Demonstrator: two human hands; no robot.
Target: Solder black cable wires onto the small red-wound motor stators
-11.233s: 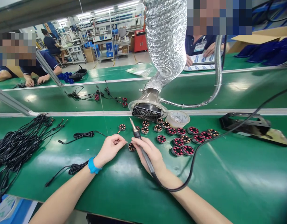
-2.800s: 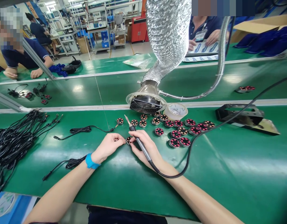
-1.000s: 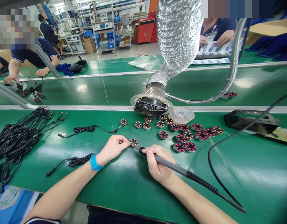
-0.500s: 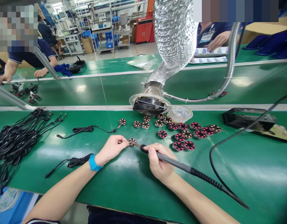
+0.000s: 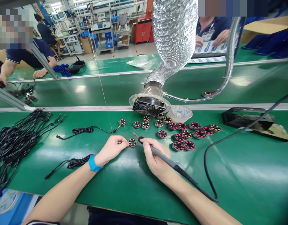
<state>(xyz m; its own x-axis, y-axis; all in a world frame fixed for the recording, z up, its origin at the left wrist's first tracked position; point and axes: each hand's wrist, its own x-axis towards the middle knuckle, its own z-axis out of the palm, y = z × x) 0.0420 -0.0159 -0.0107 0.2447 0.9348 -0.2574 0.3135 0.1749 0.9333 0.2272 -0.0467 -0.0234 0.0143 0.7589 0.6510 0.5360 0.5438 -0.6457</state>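
Note:
My left hand point(image 5: 114, 148) is pinched at the left edge of a small round motor stator point(image 5: 132, 142) with copper coils. A dark bit of black cable point(image 5: 80, 161) shows between its fingers; the cable's coiled bundle lies behind the wrist, and the wire ends are hidden. My right hand point(image 5: 156, 156) grips a grey soldering iron point(image 5: 161, 155) like a pen. The iron's tip points up and left, just above the stator and apart from it. Another stator point(image 5: 122, 122), joined to a black cable point(image 5: 83, 129), lies farther back.
Several red and copper stators point(image 5: 179, 137) lie at right, behind my right hand. A fume extractor hood point(image 5: 150, 101) hangs over a plastic tub point(image 5: 180, 114). Black cables point(image 5: 17, 137) are piled at left. A black metal holder point(image 5: 251, 122) stands at right. Co-workers sit across the bench.
The soldering iron's tip has lifted off the stator and moved up and back, and my right hand has shifted slightly left and up. My left hand stays beside the stator.

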